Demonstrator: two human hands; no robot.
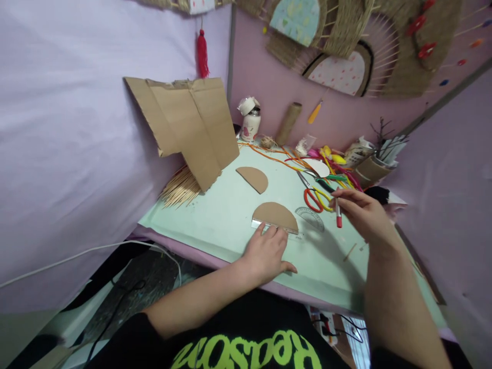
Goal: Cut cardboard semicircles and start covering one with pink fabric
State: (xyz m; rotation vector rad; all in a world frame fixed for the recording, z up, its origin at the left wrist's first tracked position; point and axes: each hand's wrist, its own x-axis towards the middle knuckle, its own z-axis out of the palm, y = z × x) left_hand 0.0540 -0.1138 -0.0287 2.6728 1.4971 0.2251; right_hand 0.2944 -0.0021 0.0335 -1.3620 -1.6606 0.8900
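My left hand [269,251] lies with its fingers outstretched, the tips pressing on a clear ruler [295,236]. That ruler runs along the straight lower edge of a half-round cardboard piece [274,212]. Raised above the table at the right, my right hand [357,210] pinches a pen [339,218] with a pale body and a red end pointing down. A clear protractor [310,219] rests between the hands. Just beyond my right fingers are scissors with red handles [313,201] and a tool with yellow handles [323,199]. Another half-round cardboard piece [253,178] lies farther back.
A large cardboard sheet [192,123] leans at the left over a bundle of thin wooden sticks [180,188]. At the back stand a decorated jar [251,125] and a cardboard tube [288,124]. Coloured cords [265,154] and a holder with twigs [372,169] are behind right.
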